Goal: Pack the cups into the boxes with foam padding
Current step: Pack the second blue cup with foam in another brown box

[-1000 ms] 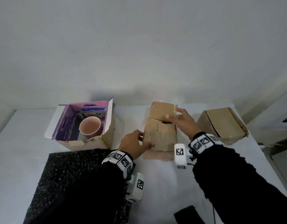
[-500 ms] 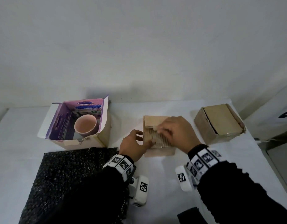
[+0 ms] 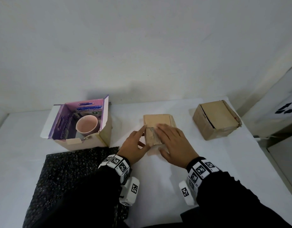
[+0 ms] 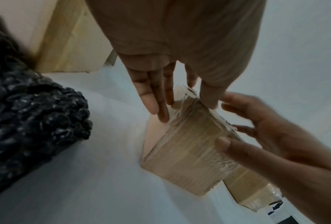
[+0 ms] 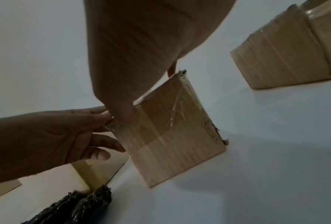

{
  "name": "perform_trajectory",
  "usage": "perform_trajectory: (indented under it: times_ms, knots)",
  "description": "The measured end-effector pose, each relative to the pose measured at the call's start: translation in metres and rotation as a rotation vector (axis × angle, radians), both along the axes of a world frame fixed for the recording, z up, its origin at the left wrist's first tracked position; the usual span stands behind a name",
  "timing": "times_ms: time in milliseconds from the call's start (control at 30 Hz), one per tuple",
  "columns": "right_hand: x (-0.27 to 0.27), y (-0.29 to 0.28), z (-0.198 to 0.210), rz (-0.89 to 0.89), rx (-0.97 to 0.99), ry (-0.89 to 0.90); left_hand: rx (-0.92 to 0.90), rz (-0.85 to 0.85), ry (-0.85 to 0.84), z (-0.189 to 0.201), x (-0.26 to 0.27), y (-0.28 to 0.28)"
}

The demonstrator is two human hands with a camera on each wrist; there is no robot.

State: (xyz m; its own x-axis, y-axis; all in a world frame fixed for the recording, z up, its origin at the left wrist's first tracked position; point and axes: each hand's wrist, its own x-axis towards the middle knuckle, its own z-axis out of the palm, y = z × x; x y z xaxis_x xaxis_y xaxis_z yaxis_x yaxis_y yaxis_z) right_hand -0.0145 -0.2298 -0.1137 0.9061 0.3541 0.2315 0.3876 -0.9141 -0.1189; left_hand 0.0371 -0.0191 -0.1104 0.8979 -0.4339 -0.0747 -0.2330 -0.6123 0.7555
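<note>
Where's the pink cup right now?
In the head view the pink cup stands upright inside the open purple-lined box at the table's far left, just beyond the black foam sheet and left of both hands.

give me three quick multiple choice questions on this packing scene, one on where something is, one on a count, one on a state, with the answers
1. Where is the pink ceramic cup?
A. inside the open purple-lined cardboard box
B. on the black foam sheet
C. on the closed brown box at far right

2. How many cardboard boxes stand on the white table?
A. one
B. three
C. five

3. What state is the small brown middle box in?
A. flaps wide open
B. flaps down, under both hands
C. crushed flat

Answers:
1 A, the cup sits within the purple walls.
2 B, one purple-lined and two brown.
3 B, the left hand and right hand lie on its closed top.
</note>
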Motion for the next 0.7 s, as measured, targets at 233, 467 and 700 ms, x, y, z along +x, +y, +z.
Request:
perform_trajectory:
  times_ms: [233,467,700]
  knots:
    - [-0.016,-0.002,-0.012,-0.023,0.066,-0.142,-0.008,0.037,0.011,-0.006,-0.001,-0.006]
    - [0.001,-0.027,0.0,-0.097,0.042,-0.147,-0.023,0.096,0.039,-0.001,0.012,-0.035]
    - [0.038,-0.04,0.008,-0.139,0.079,-0.058,0.103,0.209,-0.029,0.007,0.028,-0.06]
